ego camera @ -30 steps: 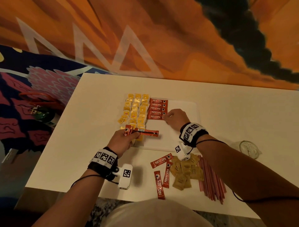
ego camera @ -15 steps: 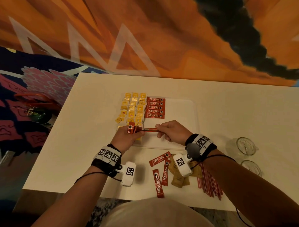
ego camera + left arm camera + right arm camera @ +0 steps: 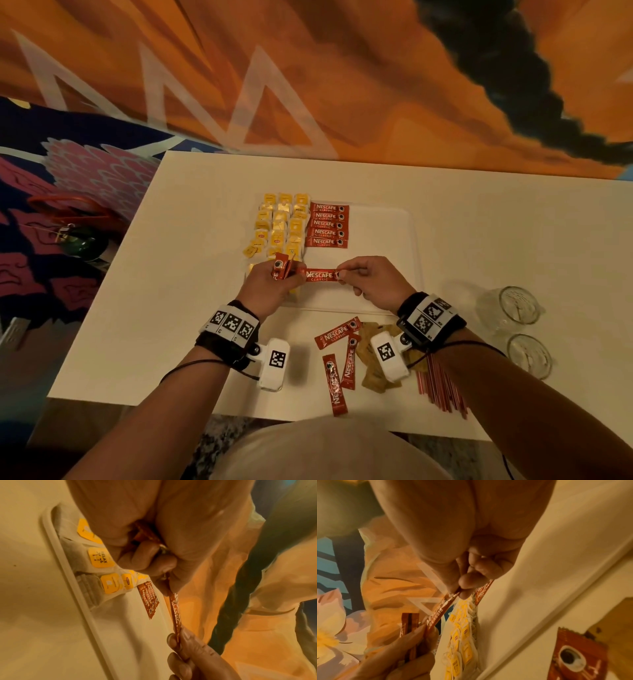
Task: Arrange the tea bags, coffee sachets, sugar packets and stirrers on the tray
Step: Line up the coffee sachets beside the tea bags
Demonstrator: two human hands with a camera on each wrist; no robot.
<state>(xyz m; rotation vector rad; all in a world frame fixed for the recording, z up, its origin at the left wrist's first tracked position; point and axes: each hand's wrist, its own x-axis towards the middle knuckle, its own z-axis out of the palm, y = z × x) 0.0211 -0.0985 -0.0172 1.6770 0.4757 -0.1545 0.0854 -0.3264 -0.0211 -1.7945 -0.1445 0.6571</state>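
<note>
A white tray (image 3: 394, 240) holds rows of yellow-tagged tea bags (image 3: 281, 222) and a column of red coffee sachets (image 3: 329, 224). Over the tray's near edge, one red sachet (image 3: 320, 275) is stretched level between both hands. My left hand (image 3: 291, 274) grips its left end together with a small bunch of other sachets (image 3: 281, 267). My right hand (image 3: 342, 274) pinches its right end between thumb and forefinger (image 3: 462, 588). In the left wrist view the sachet (image 3: 175, 609) runs from my curled left fingers (image 3: 154, 563) to the right fingertips (image 3: 185, 642).
On the table in front of the tray lie three loose sachets (image 3: 337, 337), a heap of brown sugar packets (image 3: 373, 380) partly hidden by my right wrist, and a bundle of red stirrers (image 3: 442, 387). Two clear glasses (image 3: 519, 305) stand at the right.
My right hand left the sachet column on the tray, came back toward me and took hold of the free end of the sachet sticking out of my left hand.
</note>
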